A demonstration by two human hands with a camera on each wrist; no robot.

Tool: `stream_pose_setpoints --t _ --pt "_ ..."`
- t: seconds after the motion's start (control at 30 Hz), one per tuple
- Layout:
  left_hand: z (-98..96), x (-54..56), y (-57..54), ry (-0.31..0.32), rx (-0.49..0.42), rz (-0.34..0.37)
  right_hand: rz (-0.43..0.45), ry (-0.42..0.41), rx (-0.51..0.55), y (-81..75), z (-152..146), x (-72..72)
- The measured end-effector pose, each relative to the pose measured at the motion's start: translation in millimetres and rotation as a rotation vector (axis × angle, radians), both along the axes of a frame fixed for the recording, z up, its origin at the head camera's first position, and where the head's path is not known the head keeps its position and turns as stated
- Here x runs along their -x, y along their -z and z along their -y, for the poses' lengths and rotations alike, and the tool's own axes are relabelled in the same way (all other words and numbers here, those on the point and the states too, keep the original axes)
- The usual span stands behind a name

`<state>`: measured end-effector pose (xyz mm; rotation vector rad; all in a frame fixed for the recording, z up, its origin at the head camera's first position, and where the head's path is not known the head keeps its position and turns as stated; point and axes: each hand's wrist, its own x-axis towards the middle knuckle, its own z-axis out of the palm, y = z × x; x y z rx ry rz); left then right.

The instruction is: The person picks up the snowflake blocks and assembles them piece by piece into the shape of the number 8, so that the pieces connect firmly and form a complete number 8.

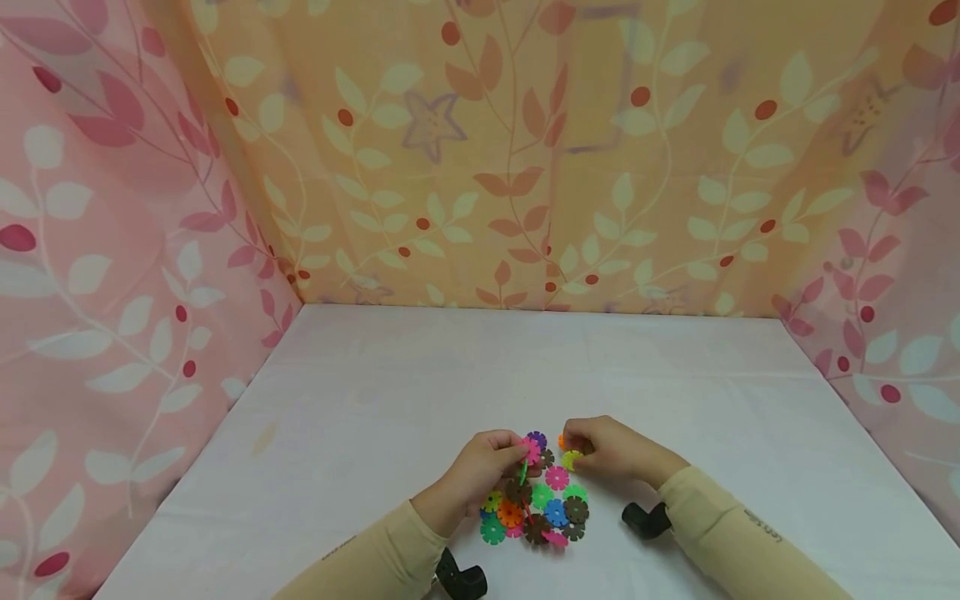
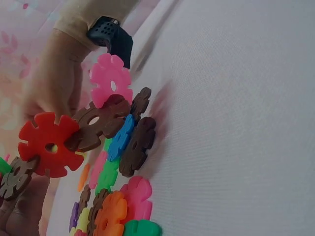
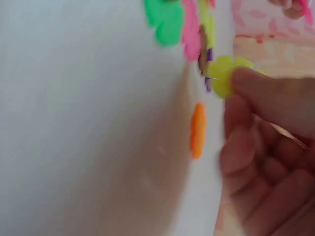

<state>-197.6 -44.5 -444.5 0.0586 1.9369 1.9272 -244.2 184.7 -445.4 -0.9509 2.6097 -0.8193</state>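
Your yellow disc (image 1: pixel 572 460) is flat and bright with a notched rim, held at the far right of the pile (image 1: pixel 556 512). Your right hand (image 1: pixel 618 450) pinches it between thumb and fingers. Your left hand (image 1: pixel 487 462) grips the far end of a chain (image 2: pixel 66 137) of pink, brown and red discs. Both forearms slant inward from the near side. The discs look like smooth plastic, pierced mid-centre; white cloth (image 1: pixel 375 400) lies beneath.
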Motion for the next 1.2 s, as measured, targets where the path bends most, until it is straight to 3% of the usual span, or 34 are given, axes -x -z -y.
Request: stream_pose_setpoints --t 0.1,0.37,0.63,0.87,1.0,1.2 --pt "0.2 -0.9 -1.1 0.004 -0.013 -0.008 -0.077 -0.013 0.117 -3.8 4 0.1" --pt "0.6 -1.7 -2.2 0.017 -0.039 -0.013 -0.214 -0.058 0.254 -17.6 18 -6.5" --pt "-0.1 -0.4 -1.5 0.012 -0.036 -0.007 -0.286 -0.086 0.295 -19.5 20 -9.2" --pt "-0.1 1.2 -0.8 0.006 -0.036 0.006 -0.41 -0.127 0.248 -20.1 24 -11.4" --pt "0.0 1.3 -0.4 0.009 -0.034 0.007 -0.433 -0.124 0.243 -16.3 25 -12.1" --pt "0.2 1.1 -3.3 0.018 -0.026 -0.015 -0.474 -0.127 0.306 -11.4 24 -11.2"
